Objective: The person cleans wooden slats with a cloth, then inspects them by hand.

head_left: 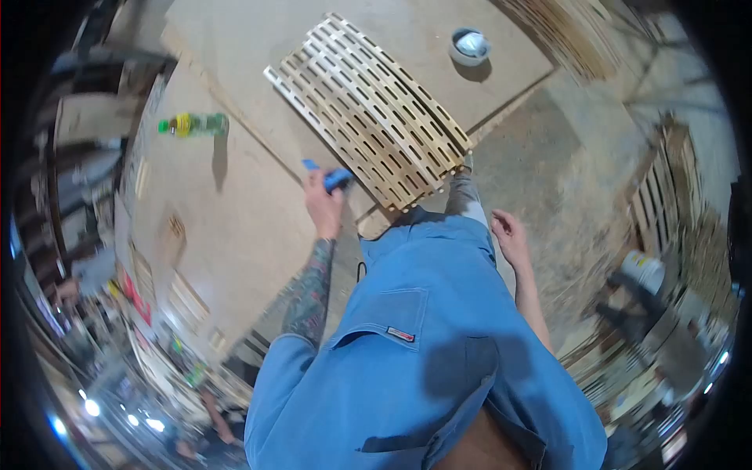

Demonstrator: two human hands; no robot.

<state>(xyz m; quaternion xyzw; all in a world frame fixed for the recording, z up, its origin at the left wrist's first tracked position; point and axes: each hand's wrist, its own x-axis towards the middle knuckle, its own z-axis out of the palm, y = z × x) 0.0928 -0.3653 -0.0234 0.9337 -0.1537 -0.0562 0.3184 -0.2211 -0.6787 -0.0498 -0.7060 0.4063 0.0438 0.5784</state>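
Note:
Several slotted wooden slats lie side by side on the board-topped table, their near ends by my waist. My left hand, at the end of a tattooed forearm, is closed around a blue object, perhaps a cloth or glove, just left of the slats' near end. My right hand hangs beside my right hip, fingers curled, touching none of the slats. Whether it holds anything is hidden.
A green-capped bottle stands at the left on the table. A white bowl is at the upper right. More slats are stacked beyond. A white bucket and part of another person are at the right.

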